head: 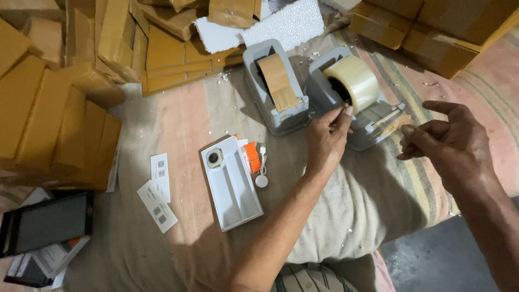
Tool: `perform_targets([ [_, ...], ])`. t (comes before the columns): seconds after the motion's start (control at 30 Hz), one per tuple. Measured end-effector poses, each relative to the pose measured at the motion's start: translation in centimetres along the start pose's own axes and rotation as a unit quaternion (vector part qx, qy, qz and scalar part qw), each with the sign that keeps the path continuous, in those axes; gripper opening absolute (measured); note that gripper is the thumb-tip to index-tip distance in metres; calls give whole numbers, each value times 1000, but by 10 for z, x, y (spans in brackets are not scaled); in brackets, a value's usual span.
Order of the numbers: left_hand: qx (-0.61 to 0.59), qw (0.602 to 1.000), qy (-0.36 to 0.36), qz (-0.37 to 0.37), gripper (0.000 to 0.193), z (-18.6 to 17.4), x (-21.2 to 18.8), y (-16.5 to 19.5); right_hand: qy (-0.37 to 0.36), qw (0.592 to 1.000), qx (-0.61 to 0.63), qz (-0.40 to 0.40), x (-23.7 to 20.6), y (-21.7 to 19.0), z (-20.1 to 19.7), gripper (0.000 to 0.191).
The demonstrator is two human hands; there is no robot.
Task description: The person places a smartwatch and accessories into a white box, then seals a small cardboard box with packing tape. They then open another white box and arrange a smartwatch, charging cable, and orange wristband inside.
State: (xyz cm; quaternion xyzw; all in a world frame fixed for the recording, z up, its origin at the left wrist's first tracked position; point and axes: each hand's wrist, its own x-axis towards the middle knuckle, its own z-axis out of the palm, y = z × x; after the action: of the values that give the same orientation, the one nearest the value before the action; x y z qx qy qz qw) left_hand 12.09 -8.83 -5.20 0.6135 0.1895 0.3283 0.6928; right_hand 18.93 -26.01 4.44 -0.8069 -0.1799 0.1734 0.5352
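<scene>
Left fingers [339, 114] are pinched on a thin strip of clear tape [351, 81], right by the roll on the grey dispenser [373, 121]. The right hand [454, 143] sits just off the dispenser's cutter end, forefinger and thumb nipped together on what looks like the strip's free end, the other fingers spread loose. That film likely handles feather-light, limp and sticky on one face, so edges and tips are the place to hold it. The roll itself is glossy, fat and round. Beside it, a second grey dispenser holds brown tape [277, 81], matte and papery. Further out, a white moulded tray [233, 189] with a watch [214, 158] lies on coarse cloth, and tan cartons [48, 113] are stacked around.
</scene>
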Motion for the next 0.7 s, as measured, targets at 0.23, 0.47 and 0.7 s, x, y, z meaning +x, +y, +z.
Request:
perform_targets([
  [0.23, -1, 998, -19, -63, 40, -4, -5, -10, 22, 1000, 1, 14, -7, 6, -10, 59],
  [0.47, 8, 999, -21, -36, 46, 0, -15, 0, -13, 996, 86, 3, 2, 47, -14, 53],
  [0.7, -1, 996, 14, -88, 42, 23, -60, 20, -16, 982, 187, -11, 10, 80, -6, 40],
])
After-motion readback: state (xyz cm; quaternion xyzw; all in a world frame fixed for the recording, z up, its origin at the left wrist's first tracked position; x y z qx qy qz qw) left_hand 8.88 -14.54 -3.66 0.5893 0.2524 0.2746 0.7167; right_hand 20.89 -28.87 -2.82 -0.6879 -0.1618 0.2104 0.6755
